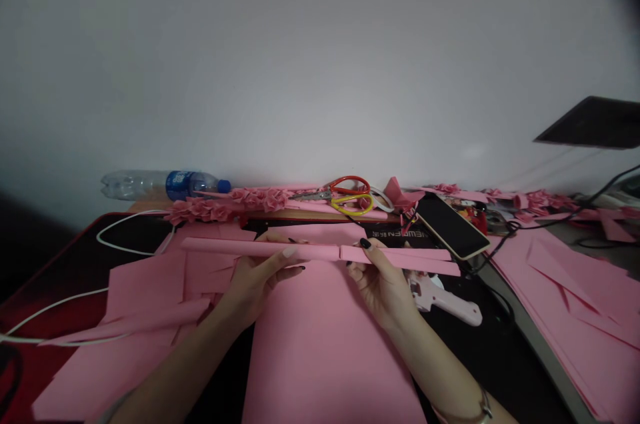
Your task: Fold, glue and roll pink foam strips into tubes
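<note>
A long rolled pink paper tube (225, 248) lies level in my left hand (263, 271), with the thumb on top and the fingers behind. My right hand (383, 281) pinches a second pink paper roll (405, 257), whose right end is split into two strips. Both pieces meet end to end between my hands; whether one sits inside the other I cannot make out. Beneath them a large pink paper sheet (330, 351) covers the middle of the black mat. Just right of my right hand lies a pale pink glue gun (447, 301), partly hidden by the hand.
Scissors with red and yellow handles (351, 195), pink paper flowers (265, 199) and a plastic bottle (150, 185) line the wall. A phone (453, 227) lies at right, near black cables. Loose pink sheets (135, 291) spread left; a paper stack (565, 317) lies right.
</note>
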